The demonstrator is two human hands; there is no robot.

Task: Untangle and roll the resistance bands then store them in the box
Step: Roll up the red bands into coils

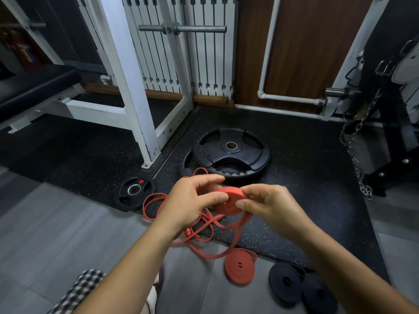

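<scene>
A partly rolled red resistance band (229, 201) is held up over the floor between both hands. My left hand (192, 200) pinches the roll from the left, and my right hand (269, 202) pinches it from the right. Its loose tail (240, 232) hangs down toward a tangle of red bands (199, 230) on the floor. A finished red roll (240, 266) lies flat below, and two black rolls (286, 281) (318, 293) lie at its right. No box is in view.
A large black weight plate (231, 150) lies on the speckled mat behind my hands, a small plate (135, 190) to the left. A white rack frame (136, 105) stands at the back left, and a chain (356, 159) hangs at the right. Grey floor lies near me.
</scene>
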